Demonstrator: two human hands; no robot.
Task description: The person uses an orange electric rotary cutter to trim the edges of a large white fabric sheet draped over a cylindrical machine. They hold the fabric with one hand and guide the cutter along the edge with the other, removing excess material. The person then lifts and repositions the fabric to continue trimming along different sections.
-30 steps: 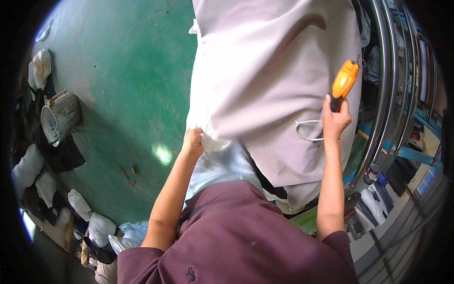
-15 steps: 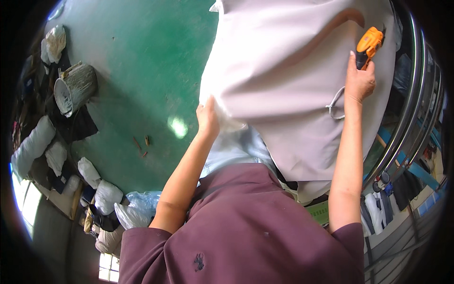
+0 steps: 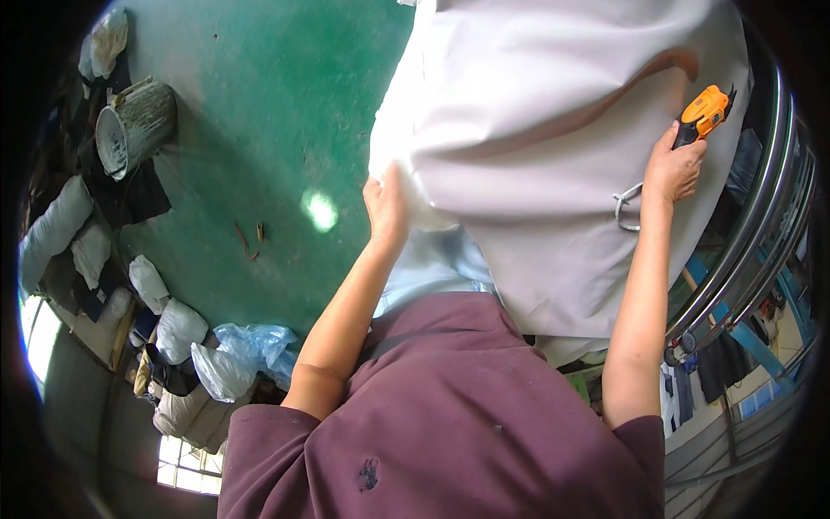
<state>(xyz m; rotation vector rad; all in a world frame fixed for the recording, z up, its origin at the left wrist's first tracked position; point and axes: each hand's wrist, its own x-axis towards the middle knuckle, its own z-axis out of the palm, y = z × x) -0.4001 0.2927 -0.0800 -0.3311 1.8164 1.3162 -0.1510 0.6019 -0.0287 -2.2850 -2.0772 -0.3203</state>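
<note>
"Orange and black, that tool (image 3: 705, 110): where is it?"

"Over the right side of the pale sheet (image 3: 536, 112), its handle gripped in the right hand (image 3: 674, 169). Whether the tip touches the sheet, I can't tell."

"And the left hand (image 3: 387, 209)?"

"Closed on the sheet's left edge. A white cord loop (image 3: 619, 214) shows beside the right wrist; metal rails (image 3: 782, 164) curve past the sheet, farther right."
</note>
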